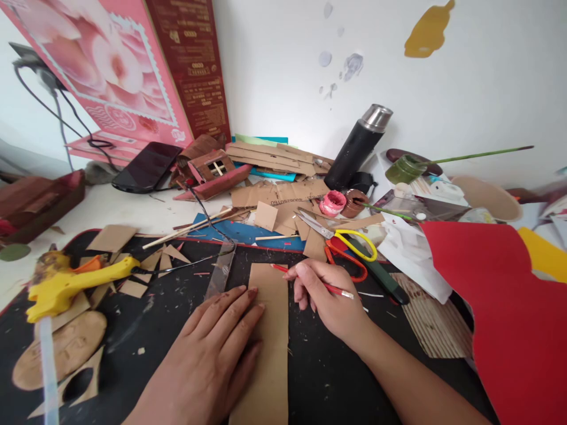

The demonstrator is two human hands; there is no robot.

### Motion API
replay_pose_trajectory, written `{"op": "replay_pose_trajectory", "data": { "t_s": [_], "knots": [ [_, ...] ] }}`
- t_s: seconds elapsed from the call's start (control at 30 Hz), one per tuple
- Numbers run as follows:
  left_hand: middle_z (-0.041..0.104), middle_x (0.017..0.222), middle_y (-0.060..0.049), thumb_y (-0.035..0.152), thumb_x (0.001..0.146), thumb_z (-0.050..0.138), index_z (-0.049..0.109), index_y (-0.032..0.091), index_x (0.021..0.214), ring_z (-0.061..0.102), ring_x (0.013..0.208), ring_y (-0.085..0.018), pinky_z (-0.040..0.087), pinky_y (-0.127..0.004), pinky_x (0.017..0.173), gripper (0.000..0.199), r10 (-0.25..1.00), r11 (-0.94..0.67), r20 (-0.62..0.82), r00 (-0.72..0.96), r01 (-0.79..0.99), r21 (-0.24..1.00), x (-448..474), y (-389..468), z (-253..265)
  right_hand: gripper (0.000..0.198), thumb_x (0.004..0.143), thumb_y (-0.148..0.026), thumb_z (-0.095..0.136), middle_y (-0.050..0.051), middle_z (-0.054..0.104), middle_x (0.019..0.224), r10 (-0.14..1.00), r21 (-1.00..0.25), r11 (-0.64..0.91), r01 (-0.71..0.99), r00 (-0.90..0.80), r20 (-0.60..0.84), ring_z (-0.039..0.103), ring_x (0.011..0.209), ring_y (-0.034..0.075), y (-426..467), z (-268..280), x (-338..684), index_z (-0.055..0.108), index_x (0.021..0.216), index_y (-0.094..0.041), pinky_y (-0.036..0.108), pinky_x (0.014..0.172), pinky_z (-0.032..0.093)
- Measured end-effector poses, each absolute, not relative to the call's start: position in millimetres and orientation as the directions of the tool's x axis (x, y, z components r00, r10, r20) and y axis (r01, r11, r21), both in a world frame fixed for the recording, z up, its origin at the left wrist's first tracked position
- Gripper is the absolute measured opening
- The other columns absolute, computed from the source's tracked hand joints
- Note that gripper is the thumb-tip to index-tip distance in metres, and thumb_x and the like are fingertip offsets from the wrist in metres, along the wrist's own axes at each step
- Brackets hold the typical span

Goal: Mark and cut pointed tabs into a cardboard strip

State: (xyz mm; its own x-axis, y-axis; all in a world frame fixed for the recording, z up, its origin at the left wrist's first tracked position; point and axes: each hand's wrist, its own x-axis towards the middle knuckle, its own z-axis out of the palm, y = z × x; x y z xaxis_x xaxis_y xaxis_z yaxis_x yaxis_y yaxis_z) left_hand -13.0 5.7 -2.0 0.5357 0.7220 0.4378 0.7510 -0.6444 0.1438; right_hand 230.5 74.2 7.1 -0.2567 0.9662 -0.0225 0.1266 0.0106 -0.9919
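My left hand [221, 348] lies flat with its fingers stretched forward, resting on the left edge of a long cardboard strip [272, 354] and on the near end of a clear ruler [219, 274]. In my right hand [325, 289] is a red pencil [339, 290] with a white eraser end. Its tip points left, over the top right corner of the strip; whether it touches the cardboard I cannot tell. Just beyond that hand lie scissors [349, 242] with yellow and red handles. A dark green-handled tool [387, 277], perhaps a cutter, sits to their right.
At left a yellow glue gun [80, 283] trails a black cord among cardboard scraps [113, 238]. A black flask [354, 150] leans at the back near paint pots [332, 202]. Red card [518, 313] fills the right side. A small cardboard boat [217, 177] and phone [146, 167] stand behind.
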Motion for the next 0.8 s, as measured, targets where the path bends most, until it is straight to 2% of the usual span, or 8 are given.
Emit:
{"op": "replay_pose_trajectory", "data": {
  "t_s": [0.8],
  "knots": [
    [0.076,0.146,-0.012,0.026,0.110,0.056,0.067,0.016,0.145,0.071,0.132,-0.031,0.056,-0.048,0.110,0.038,0.736,-0.637,0.424,0.528,0.753,0.167,-13.8,4.7,-3.0,0.056,0.110,-0.066,0.061,0.001,0.069,0.066,0.972,-0.995,-0.001,0.096,-0.234,-0.023,0.062,0.050,0.011,73.7,7.6,231.2,0.081,0.093,-0.016,0.020,0.043,0.041]
  ]
}}
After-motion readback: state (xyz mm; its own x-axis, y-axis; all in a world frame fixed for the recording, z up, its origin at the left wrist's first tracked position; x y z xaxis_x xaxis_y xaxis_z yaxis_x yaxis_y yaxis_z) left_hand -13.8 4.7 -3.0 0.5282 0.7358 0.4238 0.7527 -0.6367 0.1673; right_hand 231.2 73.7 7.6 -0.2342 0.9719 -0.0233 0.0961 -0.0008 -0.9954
